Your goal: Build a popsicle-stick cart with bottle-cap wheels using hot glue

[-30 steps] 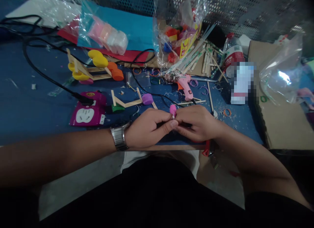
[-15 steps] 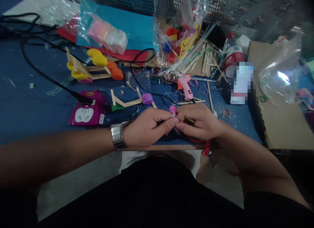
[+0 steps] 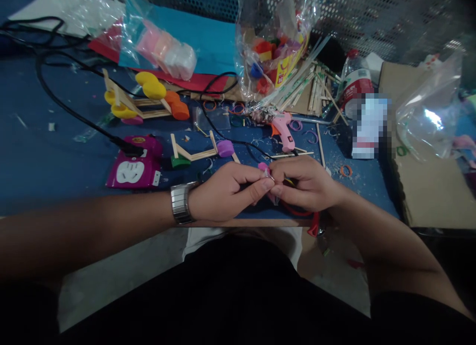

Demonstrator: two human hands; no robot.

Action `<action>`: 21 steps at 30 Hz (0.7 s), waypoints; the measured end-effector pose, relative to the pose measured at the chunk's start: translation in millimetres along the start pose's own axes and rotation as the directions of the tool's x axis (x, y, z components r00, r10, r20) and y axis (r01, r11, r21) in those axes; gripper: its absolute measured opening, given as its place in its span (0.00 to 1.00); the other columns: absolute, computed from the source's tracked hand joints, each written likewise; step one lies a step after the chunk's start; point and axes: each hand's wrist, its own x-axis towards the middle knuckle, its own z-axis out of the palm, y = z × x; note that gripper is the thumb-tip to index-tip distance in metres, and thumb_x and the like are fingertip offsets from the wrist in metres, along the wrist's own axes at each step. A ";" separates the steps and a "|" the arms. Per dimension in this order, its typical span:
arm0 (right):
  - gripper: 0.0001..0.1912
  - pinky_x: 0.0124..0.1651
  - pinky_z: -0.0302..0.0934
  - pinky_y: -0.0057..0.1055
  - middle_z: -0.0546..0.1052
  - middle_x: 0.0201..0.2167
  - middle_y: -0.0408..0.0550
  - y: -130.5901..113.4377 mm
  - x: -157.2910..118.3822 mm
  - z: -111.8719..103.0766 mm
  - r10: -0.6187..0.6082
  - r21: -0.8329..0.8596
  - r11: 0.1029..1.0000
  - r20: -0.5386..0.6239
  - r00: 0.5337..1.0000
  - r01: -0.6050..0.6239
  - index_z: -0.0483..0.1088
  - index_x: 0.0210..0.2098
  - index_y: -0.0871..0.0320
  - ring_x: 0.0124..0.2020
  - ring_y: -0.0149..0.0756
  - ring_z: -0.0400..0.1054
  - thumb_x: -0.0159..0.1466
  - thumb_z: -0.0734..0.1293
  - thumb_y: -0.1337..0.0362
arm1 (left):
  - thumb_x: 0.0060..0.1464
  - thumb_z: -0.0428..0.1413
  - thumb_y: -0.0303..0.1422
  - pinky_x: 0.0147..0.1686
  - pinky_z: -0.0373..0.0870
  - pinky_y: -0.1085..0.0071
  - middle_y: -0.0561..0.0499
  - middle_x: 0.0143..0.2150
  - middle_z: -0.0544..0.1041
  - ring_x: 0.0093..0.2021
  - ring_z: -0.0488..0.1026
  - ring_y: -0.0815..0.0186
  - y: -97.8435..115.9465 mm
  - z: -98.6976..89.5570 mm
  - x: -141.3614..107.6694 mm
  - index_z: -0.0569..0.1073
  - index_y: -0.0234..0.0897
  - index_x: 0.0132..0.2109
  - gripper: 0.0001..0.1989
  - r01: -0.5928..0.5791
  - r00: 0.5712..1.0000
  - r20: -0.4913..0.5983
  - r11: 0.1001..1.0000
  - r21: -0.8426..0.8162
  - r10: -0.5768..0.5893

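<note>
Pink piece (image 3: 264, 165) near the front edge of a blue, scrap-strewn bench (image 3: 74, 159), perforated panel (image 3: 208, 2) behind — left hand (image 3: 225, 191) and right hand (image 3: 310, 184) meet, fingers (image 3: 260, 189) pinched closed on clear plastic (image 3: 268, 175) beside it.

1 camera, worn on the person's head, looks forward and steeply down across the table (image 3: 22, 156). it is near enough that the 2 forearms (image 3: 111, 216) reach in from the sides, with the fingers (image 3: 256, 189) around the centre, dark clothing (image 3: 230, 290) along the bottom and perforated mesh (image 3: 349, 18) at the top.
</note>
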 end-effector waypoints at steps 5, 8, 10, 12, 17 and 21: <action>0.19 0.38 0.58 0.27 0.74 0.28 0.40 -0.5 1.0 0.4 0.009 0.034 0.999 0.009 1.000 -0.009 0.68 0.33 0.55 0.30 0.28 0.62 0.82 0.70 0.59 | 0.82 0.55 0.44 0.28 0.67 0.73 0.54 0.24 0.75 0.25 0.71 0.70 1.6 -0.7 0.5 0.74 0.38 0.30 0.28 0.027 1.000 0.017 1.000 -0.002 -0.027; 0.20 0.37 0.58 0.27 0.73 0.28 0.39 -0.4 1.4 1.1 0.011 0.047 0.999 0.004 1.000 -0.011 0.67 0.33 0.55 0.30 0.28 0.62 0.82 0.70 0.59 | 0.82 0.55 0.44 0.29 0.68 0.74 0.54 0.23 0.75 0.25 0.71 0.71 1.7 -1.0 0.3 0.74 0.38 0.30 0.29 0.028 1.000 0.013 1.000 0.005 -0.028; 0.21 0.37 0.58 0.27 0.71 0.28 0.38 -0.4 1.6 1.7 0.015 0.037 0.999 0.002 1.000 -0.015 0.66 0.33 0.55 0.29 0.28 0.60 0.82 0.70 0.58 | 0.82 0.55 0.43 0.29 0.67 0.74 0.55 0.23 0.76 0.25 0.72 0.71 1.7 -0.8 0.0 0.74 0.38 0.29 0.28 0.025 1.000 0.011 1.000 0.000 -0.025; 0.22 0.37 0.57 0.27 0.70 0.27 0.37 -0.4 1.7 2.2 0.019 0.033 0.999 0.004 1.000 -0.019 0.65 0.32 0.55 0.29 0.27 0.59 0.83 0.70 0.57 | 0.81 0.55 0.40 0.28 0.66 0.75 0.55 0.23 0.75 0.24 0.71 0.72 1.9 -0.5 -0.2 0.74 0.37 0.30 0.27 0.020 1.000 0.009 1.000 -0.006 -0.020; 0.23 0.37 0.56 0.26 0.68 0.27 0.37 1.4 0.3 3.7 0.040 0.079 0.996 0.013 0.999 -0.041 0.64 0.32 0.55 0.29 0.27 0.59 0.83 0.69 0.57 | 0.80 0.55 0.35 0.29 0.67 0.76 0.56 0.23 0.76 0.24 0.71 0.73 2.8 -0.4 -0.3 0.74 0.37 0.29 0.25 0.013 1.000 0.011 1.000 0.005 -0.013; 0.23 0.37 0.56 0.27 0.68 0.27 0.37 2.5 -1.3 4.0 0.053 0.103 0.993 0.014 0.998 -0.054 0.63 0.32 0.55 0.29 0.27 0.59 0.83 0.70 0.57 | 0.80 0.55 0.35 0.29 0.66 0.77 0.56 0.23 0.75 0.24 0.71 0.74 2.0 0.0 -0.9 0.74 0.36 0.29 0.25 -0.006 1.000 0.011 1.000 -0.016 0.006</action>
